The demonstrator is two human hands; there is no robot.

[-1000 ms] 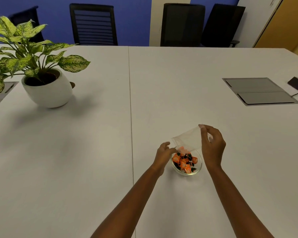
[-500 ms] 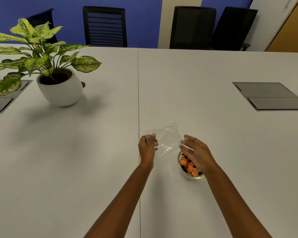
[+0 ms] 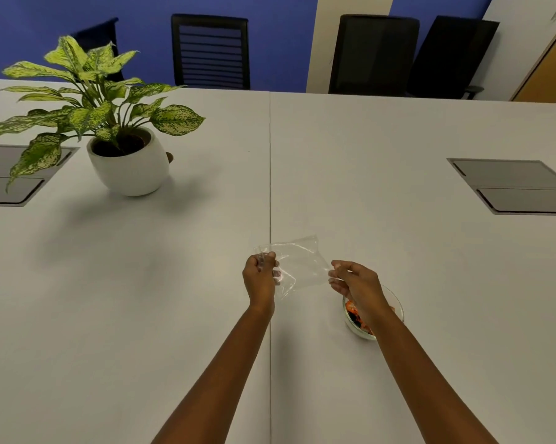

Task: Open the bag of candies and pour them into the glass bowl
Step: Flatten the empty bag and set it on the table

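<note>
A clear plastic bag, with no candies visible in it, is stretched flat between my two hands above the white table. My left hand pinches its left edge. My right hand pinches its right corner. The small glass bowl stands on the table under my right wrist, which hides most of it. Orange and dark wrapped candies show inside the bowl at its left side.
A potted plant in a white pot stands at the far left. Grey cable hatches lie flush in the table at the left and right. Black chairs line the far edge.
The bag was tipped over the bowl a second ago. Both hands have since carried it up and to the left, off the bowl, and now hold it spread out.
</note>
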